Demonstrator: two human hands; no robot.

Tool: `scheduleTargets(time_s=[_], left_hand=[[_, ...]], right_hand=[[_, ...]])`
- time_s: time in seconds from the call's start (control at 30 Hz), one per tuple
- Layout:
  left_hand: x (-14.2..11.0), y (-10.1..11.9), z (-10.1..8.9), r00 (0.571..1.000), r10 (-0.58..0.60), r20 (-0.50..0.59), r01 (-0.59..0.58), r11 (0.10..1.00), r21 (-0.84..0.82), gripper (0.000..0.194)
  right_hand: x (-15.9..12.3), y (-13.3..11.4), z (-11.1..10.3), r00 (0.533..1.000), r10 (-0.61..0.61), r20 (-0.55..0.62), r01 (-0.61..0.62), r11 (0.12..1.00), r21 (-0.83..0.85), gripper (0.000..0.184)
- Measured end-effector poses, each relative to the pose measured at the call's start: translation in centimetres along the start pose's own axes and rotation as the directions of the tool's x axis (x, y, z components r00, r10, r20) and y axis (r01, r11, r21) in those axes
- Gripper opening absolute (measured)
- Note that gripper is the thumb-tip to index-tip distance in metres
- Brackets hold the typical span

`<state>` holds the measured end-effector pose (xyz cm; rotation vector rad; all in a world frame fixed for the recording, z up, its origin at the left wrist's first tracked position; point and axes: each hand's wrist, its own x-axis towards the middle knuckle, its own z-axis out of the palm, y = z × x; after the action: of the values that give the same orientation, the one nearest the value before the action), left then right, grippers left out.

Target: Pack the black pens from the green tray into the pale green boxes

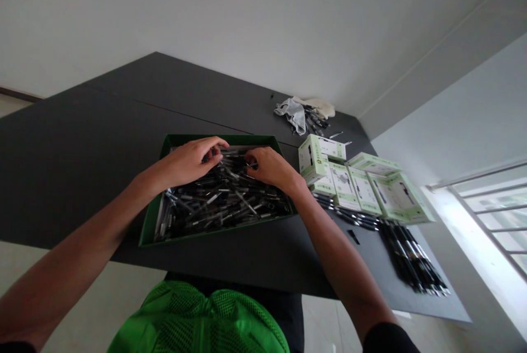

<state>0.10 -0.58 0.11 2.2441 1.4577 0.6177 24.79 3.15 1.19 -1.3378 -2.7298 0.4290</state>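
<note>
White-and-green cartons to the right of the green box carry printed pictures of dark pens and a small yellowish emblem, with lettering too small to read. Loose pens, black, clear and silvery, fill the green box. Over its far half, the person's left hand curls with thumb and forefinger apart; whether it holds a pen cannot be told. The right hand bends its fingers down among the pens near the box's far right corner, and its grip, too, cannot be made out. The box rests on a dark grey table with a thin seam running beyond it. Farther right of the box, past the cartons, lies a row of black pens; beyond its far right corner are a grey cloth and a cream one. A plain pale wall rises behind the box, and a barred window stands far to its right.
</note>
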Motion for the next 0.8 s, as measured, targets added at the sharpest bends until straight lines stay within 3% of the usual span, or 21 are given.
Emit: scheduleTargets(time_s=[0.27,0.63,0.7,0.8], left_hand=[[0.0,-0.1,0.1,0.999,-0.022,0.028,0.022,1.0,-0.003,0.047],[0.0,-0.1,0.1,0.999,-0.016,0.037,0.017,1.0,-0.017,0.049],[0.0,0.0,0.0,0.999,-0.017,0.036,0.018,1.0,-0.021,0.048],[0.0,0.2,-0.1,1.0,-0.018,0.016,0.018,0.999,-0.033,0.047]], right_hand=[[-0.2,0.5,0.4,0.996,0.075,0.048,-0.07,0.992,-0.108,0.029],[-0.4,0.1,-0.1,0.994,-0.02,0.105,0.029,0.996,-0.086,0.026],[-0.4,0.2,-0.3,0.998,-0.025,0.064,0.031,0.996,-0.084,0.025],[-0.4,0.4,-0.9,0.996,-0.028,-0.086,0.025,0.999,-0.038,0.027]])
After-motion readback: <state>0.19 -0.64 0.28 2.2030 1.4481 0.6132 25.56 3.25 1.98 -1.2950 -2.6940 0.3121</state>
